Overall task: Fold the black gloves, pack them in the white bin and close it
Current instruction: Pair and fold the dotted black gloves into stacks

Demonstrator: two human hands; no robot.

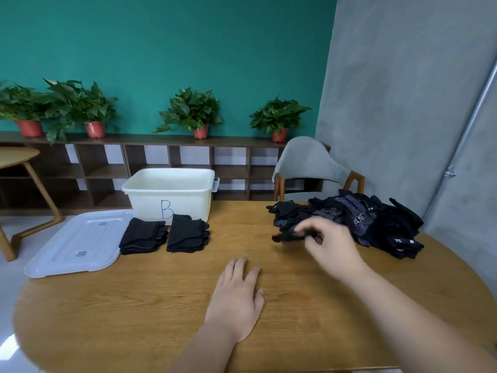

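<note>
A heap of unfolded black gloves (363,219) lies at the table's right. My right hand (332,246) pinches one black glove (287,236) at the heap's near-left edge; the hand is motion-blurred. My left hand (238,297) rests flat on the wooden table (134,319), fingers straight, holding nothing. Two stacks of folded black gloves (142,235) (187,233) sit side by side in front of the white bin (169,192), which is marked "B" and stands open. Its white lid (78,243) lies flat to the left, overhanging the table edge.
A grey chair (312,168) stands behind the table at the right. A low shelf with potted plants (192,111) runs along the teal wall. Another wooden table (16,157) stands at far left.
</note>
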